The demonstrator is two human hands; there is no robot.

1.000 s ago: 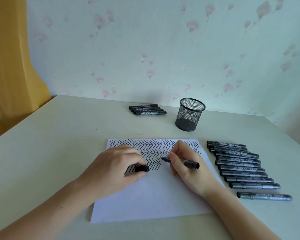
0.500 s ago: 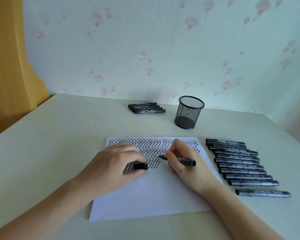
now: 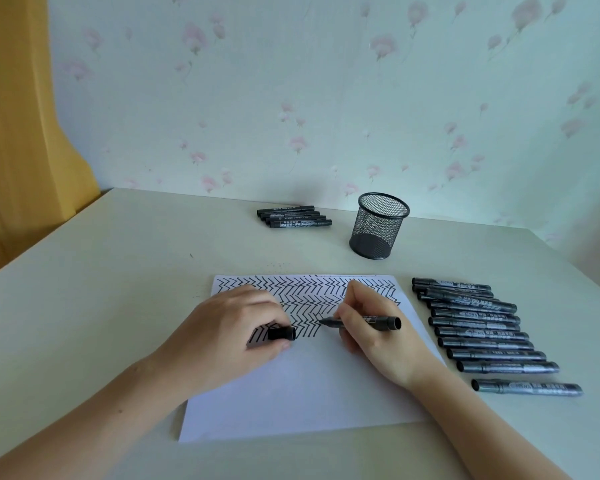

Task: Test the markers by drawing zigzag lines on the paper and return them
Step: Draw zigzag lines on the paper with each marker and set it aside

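Your right hand [image 3: 371, 337] pinches an uncapped black marker [image 3: 361, 322], its tip touching the paper [image 3: 302, 393] at the right end of the lowest row of zigzag lines [image 3: 309, 296]. Your left hand [image 3: 232, 330] rests on the paper's left half, fingers curled around the marker's cap [image 3: 282, 333]. Right of the paper lies a row of markers [image 3: 482, 334]; beyond the paper stand a mesh pen cup [image 3: 378, 225] and four more markers [image 3: 293, 216].

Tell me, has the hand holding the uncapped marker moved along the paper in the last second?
Barely. The right hand and its marker sit at the same spot on the zigzag pattern of the paper; any small shift looks like head-camera motion.
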